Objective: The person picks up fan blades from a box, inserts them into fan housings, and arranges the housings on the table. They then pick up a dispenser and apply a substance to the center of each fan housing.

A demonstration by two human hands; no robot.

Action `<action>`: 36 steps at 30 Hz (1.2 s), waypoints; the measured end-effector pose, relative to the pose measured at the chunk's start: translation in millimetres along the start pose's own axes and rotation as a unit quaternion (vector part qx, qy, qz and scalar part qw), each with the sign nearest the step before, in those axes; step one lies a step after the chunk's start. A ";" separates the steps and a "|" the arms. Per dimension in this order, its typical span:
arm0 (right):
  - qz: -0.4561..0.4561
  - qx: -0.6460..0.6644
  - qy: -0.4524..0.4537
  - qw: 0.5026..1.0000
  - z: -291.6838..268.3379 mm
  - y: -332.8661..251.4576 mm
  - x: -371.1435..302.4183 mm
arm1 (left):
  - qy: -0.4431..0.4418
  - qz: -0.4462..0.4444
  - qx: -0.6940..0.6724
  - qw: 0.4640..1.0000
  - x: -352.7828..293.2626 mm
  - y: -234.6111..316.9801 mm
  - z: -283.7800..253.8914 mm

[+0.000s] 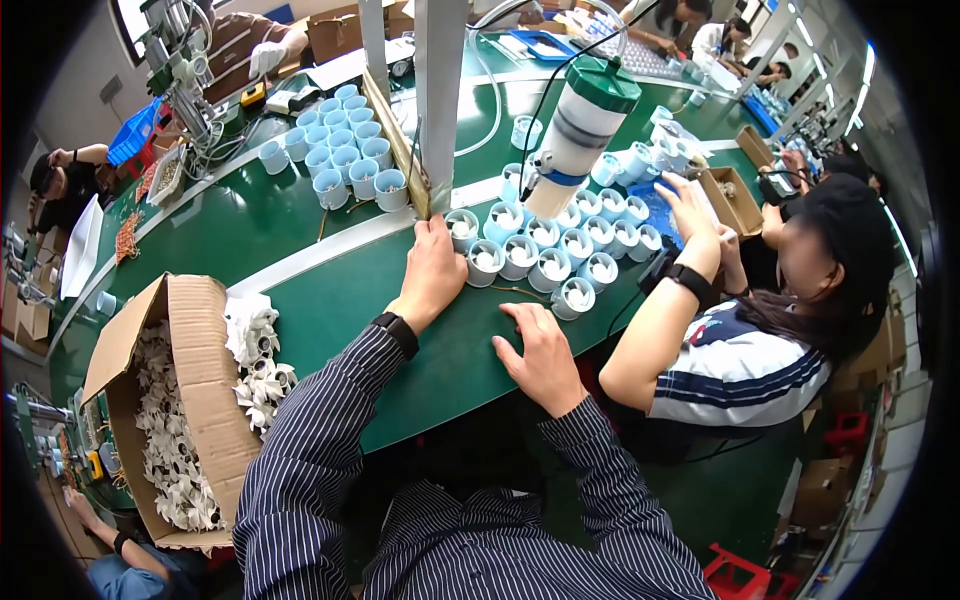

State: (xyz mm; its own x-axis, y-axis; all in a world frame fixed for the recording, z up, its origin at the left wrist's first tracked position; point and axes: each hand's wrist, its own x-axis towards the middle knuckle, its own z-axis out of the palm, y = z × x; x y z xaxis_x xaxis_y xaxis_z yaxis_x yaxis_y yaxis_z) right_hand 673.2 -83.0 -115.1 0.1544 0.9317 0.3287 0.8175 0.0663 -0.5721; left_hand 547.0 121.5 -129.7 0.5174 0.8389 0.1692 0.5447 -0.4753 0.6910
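Note:
My left hand [436, 268] is closed at the lower end of a narrow brown strip [408, 150] beside the metal post. Its fingertips are turned away, so what they hold, if anything, is hidden. A light-blue cup with a white fan wheel inside [461, 228] stands right beside those fingers. On the green table [430, 385], my right hand [545, 358] lies palm down with the fingers apart and nothing in them. Just beyond it is the nearest fan cup [573, 298], one of several in slanted rows.
An open cardboard box [205, 370] of white fan wheels stands at left, with loose wheels [262, 365] beside it. More blue cups [345, 158] fill the table behind the strip. A green-capped white cylinder [582, 135] hangs over the rows. A co-worker's arm [660, 320] reaches in at right.

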 end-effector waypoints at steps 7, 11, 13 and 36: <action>0.010 -0.019 0.106 0.994 -5.7 5.0 18.1 | -0.012 0.111 0.006 0.994 -17.8 11.2 -8.0; 0.015 0.002 0.157 0.987 5.5 2.6 59.2 | -0.024 0.110 0.042 0.993 -8.3 10.4 -2.3; 0.023 -0.017 0.140 0.990 7.4 8.0 66.3 | -0.030 0.094 0.022 0.995 -6.7 6.7 -4.8; 0.029 -0.036 0.006 0.999 -41.7 4.6 21.9 | -0.077 0.078 -0.050 0.993 30.4 -2.6 -1.2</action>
State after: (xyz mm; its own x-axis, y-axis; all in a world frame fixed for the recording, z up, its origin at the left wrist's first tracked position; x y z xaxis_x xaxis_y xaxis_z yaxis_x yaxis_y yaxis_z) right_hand 703.6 -77.2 -79.2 0.2094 0.9286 0.3063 0.8446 -0.0139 -0.5352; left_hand 560.5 148.6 -125.5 0.6892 0.7030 0.1753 0.3860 -0.5610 0.7323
